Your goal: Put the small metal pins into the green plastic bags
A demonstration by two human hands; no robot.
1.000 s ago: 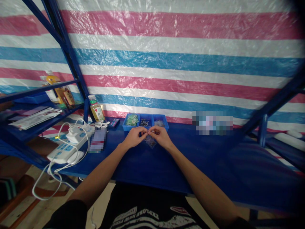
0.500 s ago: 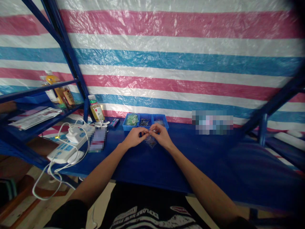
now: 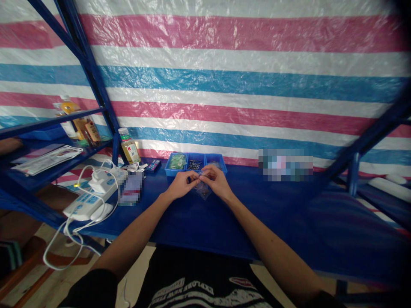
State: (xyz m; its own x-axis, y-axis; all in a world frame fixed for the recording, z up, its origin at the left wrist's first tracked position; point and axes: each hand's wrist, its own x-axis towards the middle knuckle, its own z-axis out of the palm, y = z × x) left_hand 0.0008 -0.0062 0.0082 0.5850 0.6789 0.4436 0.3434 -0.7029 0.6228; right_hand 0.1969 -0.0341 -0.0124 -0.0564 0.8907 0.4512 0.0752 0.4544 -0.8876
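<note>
A small clear plastic bag (image 3: 203, 191) hangs from my fingertips above the blue table, with something small and dark inside. My left hand (image 3: 184, 184) pinches its top edge from the left. From the right, my right hand (image 3: 215, 181) pinches the same edge, the two hands' fingertips meeting. Just beyond them stand blue bins: one with pale green packets (image 3: 177, 161), one with dark, thin metal-looking pieces (image 3: 195, 164), and a right-hand bin (image 3: 223, 170) with clear plastic, partly hidden by my right hand.
On the left lie a white power strip (image 3: 84, 201) with tangled cables and a blurred-out flat item (image 3: 131, 188). A bottle (image 3: 129, 146) of yellowish liquid stands behind them. Blue metal posts (image 3: 111, 119) frame the table (image 3: 199, 226), and a striped sheet (image 3: 244, 85) hangs behind.
My fingers have shifted slightly at the bag's top edge. Both hands stay in nearly the same place, and the bag is still between them.
</note>
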